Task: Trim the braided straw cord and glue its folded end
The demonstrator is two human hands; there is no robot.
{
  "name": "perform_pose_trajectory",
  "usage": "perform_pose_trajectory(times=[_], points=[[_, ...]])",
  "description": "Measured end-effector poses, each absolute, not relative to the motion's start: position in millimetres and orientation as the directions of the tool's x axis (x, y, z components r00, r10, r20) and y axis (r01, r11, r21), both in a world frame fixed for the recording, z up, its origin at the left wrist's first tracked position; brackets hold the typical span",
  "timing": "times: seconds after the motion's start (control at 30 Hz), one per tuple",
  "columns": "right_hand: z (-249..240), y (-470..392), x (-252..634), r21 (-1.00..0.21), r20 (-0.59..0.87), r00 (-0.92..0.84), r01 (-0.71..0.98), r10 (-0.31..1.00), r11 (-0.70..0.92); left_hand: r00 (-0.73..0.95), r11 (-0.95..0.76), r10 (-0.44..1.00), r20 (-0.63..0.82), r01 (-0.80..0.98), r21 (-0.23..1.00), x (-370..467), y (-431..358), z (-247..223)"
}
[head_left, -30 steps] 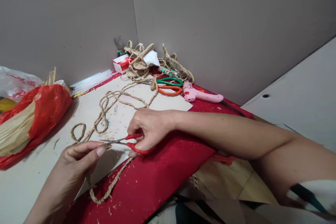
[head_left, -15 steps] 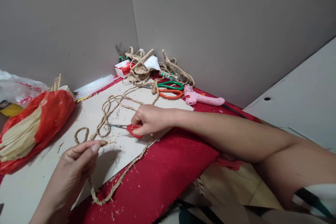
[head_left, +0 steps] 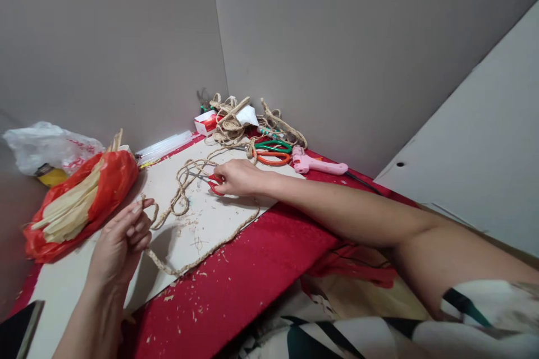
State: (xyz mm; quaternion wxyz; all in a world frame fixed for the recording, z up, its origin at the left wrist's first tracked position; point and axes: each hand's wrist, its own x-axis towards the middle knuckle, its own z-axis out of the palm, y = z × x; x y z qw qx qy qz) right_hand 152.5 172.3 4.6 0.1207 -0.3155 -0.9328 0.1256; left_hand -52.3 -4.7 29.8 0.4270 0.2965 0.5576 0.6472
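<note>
My left hand (head_left: 126, 230) is closed on one end of a braided straw rope (head_left: 200, 259), pinching it between thumb and fingers. From there the rope runs along the near edge of a white board (head_left: 162, 303) and passes under my right arm. More of it lies in loops in the middle of the board. My right hand (head_left: 238, 176) is closed round the red handles of small scissors (head_left: 217, 184), whose blades point left over the looped rope. Whether the blades touch the rope I cannot tell.
An orange plastic bag (head_left: 113, 185) with pale dried leaves stands left, beside a clear plastic bag (head_left: 50, 148). At the back lie coiled braids (head_left: 229, 123), green-handled scissors (head_left: 273, 146), orange-handled scissors (head_left: 273, 158) and a pink glue gun (head_left: 318, 164). Red cloth (head_left: 236, 291) covers the table; grey walls meet behind.
My right hand has moved the scissors slightly away from me. My left hand has turned and drawn the rope end back and up. The view has shifted a little.
</note>
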Motion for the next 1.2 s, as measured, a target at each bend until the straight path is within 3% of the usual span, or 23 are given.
perform_pose_trajectory(times=[0.27, 0.43, 0.6, 0.73, 0.87, 1.03, 1.2], points=[[35.7, 198.1, 108.0, -0.248, 0.077, -0.809, 0.551, 0.583, 0.797, -0.418, 0.046, 0.901, -0.116, -0.173, 0.984, -59.0, 0.5, 11.0], [59.8, 237.4, 62.7, -0.252, -0.084, -0.778, 0.622, 0.623, 0.742, -0.374, 0.076, 0.919, -0.126, -0.147, 0.986, -55.5, 2.2, 3.6], [56.7, 268.8, 37.2, -0.238, -0.166, -0.698, 0.714, 0.697, 0.658, -0.417, 0.071, 0.901, -0.116, -0.122, 0.990, -57.1, 3.2, -1.8], [45.5, 280.2, 34.7, -0.294, -0.213, -0.685, 0.725, 0.697, 0.623, -0.475, 0.068, 0.875, -0.099, -0.083, 0.994, -59.8, 6.4, -8.4], [45.3, 284.0, 39.7, -0.395, -0.256, -0.721, 0.686, 0.643, 0.612, -0.486, 0.077, 0.869, -0.097, -0.061, 0.995, -56.3, 8.3, -9.2], [55.5, 263.6, 54.9, -0.504, -0.167, -0.791, 0.581, 0.588, 0.639, -0.526, 0.041, 0.846, -0.080, -0.084, 0.996, -56.9, 8.8, -2.5], [50.3, 186.2, 106.8, -0.597, -0.234, -0.930, 0.368, 0.284, 0.713, -0.603, -0.097, 0.797, -0.016, -0.154, 0.983, -72.9, 8.8, 6.5]])
